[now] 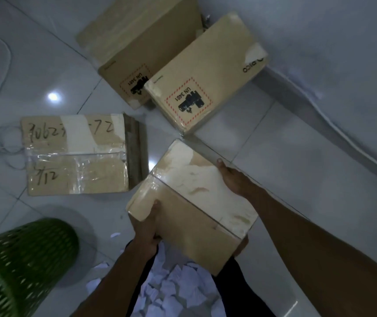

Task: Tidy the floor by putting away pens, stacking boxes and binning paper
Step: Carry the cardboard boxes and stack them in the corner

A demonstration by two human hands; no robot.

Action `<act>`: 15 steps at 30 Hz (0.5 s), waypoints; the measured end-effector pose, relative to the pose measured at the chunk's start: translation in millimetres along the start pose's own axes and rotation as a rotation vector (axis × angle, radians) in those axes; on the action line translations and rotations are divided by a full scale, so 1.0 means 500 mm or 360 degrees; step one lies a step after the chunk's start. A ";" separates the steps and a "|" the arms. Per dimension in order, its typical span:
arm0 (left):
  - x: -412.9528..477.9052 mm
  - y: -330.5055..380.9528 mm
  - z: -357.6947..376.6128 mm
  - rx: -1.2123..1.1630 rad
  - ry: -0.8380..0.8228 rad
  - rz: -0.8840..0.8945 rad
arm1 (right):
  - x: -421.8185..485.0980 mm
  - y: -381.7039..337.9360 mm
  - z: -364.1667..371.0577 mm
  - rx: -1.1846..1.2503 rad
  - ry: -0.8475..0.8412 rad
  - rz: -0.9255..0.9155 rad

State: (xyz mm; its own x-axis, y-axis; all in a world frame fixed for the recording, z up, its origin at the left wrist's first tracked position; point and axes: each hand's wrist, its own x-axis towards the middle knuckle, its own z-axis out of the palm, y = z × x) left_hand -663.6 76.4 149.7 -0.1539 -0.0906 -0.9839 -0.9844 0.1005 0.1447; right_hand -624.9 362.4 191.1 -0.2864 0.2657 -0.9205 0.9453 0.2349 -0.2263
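item: taped cardboard box (192, 202), being held above the floor (285, 145); left grip (147, 227) curling round its near-left corner, right grip (233, 177) clasping its far long edge. taped top facing up; long axis, along the seam, running slantwise from ahead of the left grip back under the right forearm. left to do: paper scraps (183, 287) lying below the grips, unbinned; green basket (22, 255) standing left of the left grip; handwritten box (75, 154) and two labelled boxes (205, 72) lying beyond, seemingly not yet stacked. pens: none showing.
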 end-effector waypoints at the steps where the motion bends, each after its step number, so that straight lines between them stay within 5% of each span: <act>1: -0.014 0.002 -0.002 0.0023 -0.0025 0.0054 | -0.033 0.006 -0.007 0.0045 0.0003 0.0006; 15: -0.534 0.153 0.080 0.0582 -0.0191 0.0670 | -0.540 0.026 -0.103 0.0763 0.0432 0.0217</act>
State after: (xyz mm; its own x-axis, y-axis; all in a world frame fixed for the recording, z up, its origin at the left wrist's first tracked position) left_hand -694.3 148.0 419.2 -0.4945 0.1425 -0.8574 -0.7432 0.4421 0.5022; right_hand -543.6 341.8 453.0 -0.1267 0.5098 -0.8509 0.9236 -0.2522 -0.2886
